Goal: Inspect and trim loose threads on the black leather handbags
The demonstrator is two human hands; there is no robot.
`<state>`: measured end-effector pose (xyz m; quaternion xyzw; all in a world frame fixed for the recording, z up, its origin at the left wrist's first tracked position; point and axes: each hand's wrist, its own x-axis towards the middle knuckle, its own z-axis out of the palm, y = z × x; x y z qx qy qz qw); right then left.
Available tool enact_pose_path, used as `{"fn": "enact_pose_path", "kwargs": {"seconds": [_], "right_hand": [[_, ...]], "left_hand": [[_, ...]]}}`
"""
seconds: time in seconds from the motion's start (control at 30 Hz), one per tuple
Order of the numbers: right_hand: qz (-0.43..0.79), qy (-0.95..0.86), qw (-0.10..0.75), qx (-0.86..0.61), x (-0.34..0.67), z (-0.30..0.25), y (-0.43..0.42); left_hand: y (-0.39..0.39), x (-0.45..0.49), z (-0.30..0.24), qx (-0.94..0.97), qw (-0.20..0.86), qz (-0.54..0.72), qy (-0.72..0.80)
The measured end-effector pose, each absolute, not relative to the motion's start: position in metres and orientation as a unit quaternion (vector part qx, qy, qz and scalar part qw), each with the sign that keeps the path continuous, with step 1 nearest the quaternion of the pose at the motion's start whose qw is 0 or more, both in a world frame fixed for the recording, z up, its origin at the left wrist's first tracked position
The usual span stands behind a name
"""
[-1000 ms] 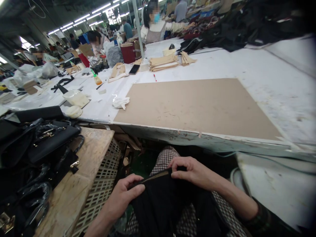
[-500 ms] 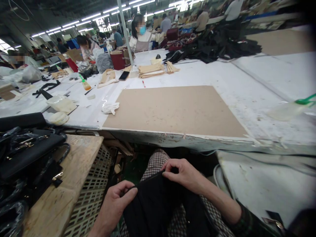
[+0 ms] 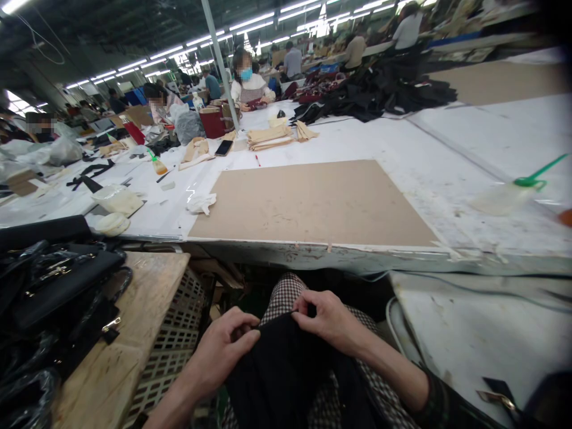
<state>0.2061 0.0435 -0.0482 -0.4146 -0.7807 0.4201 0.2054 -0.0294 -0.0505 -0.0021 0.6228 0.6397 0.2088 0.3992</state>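
Note:
A black bag piece (image 3: 286,369) lies on my lap over checked trousers. My left hand (image 3: 223,351) pinches its upper left edge, thumb on top and fingers curled. My right hand (image 3: 328,319) grips the upper right edge, fingers closed over it. Both hands sit below the front edge of a white worktable (image 3: 447,161). A brown board (image 3: 313,202) lies flat on that table just beyond my hands.
Black handbags (image 3: 58,286) with metal fittings pile on a wooden bench (image 3: 143,298) at my left, over a plastic crate (image 3: 174,351). A squeeze bottle (image 3: 504,196) with a green nozzle lies at right. A crumpled cloth (image 3: 201,204) is beside the board. Several people work at the far tables.
My hands have drawn closer together on the black piece's top edge. The view has turned right and up a little, bringing the green-nozzled bottle into sight.

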Motion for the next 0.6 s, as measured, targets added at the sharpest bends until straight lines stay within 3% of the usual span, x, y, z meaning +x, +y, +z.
{"fn": "enact_pose_path", "kwargs": {"seconds": [0.2, 0.6], "right_hand": [[0.408, -0.787, 0.210, -0.412, 0.204, -0.043, 0.037], [0.424, -0.785, 0.204, -0.403, 0.210, -0.039, 0.033]], "left_hand": [[-0.014, -0.003, 0.007, 0.733, 0.356, 0.075, 0.575], [-0.054, -0.059, 0.019, 0.665, 0.448, 0.076, 0.593]]}}
